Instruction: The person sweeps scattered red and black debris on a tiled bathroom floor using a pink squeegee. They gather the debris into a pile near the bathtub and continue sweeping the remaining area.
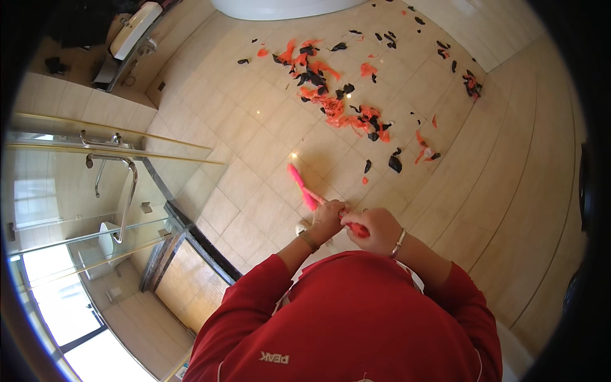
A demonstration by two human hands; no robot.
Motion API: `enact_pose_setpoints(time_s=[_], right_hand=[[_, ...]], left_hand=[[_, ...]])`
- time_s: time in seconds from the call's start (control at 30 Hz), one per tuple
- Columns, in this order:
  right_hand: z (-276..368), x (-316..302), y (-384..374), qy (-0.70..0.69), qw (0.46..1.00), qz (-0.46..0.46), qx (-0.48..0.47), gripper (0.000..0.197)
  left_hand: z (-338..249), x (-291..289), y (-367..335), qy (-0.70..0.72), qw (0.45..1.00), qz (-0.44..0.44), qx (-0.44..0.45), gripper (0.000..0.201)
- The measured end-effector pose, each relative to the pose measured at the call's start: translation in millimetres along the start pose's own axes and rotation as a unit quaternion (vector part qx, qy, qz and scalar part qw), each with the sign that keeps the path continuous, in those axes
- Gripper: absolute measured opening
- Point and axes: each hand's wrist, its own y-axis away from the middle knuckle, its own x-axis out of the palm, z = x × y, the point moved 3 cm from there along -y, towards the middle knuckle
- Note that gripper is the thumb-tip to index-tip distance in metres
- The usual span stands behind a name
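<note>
Pink bristles [294, 174] mark the head of the broom [309, 202], angled over the pale tile floor [245, 153] just ahead of me. Both grips wrap its handle, left hand [329, 217] nearer the head, right hand [377, 232] at the red end. Short, low strokes should, I judge, keep the light red and black scraps [333, 111] from scattering. They sprawl beyond; a dark sill [214, 258] and glass panel [63, 184] crowd my left.

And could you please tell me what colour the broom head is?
The broom head is bright pink; it shows in the head view.
</note>
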Motion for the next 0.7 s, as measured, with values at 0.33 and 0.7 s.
enact_pose_setpoints(time_s=[0.33, 0.7], right_hand=[[-17, -5, -6, 0.131, 0.989, 0.051, 0.037, 0.018], [-30, 0, -4, -0.081, 0.996, 0.006, 0.036, 0.025]], left_hand=[[-1, 39, -63, 0.124, 0.991, -0.037, 0.029, 0.018], [22, -2, -18, -0.094, 0.994, 0.059, -0.019, 0.022]])
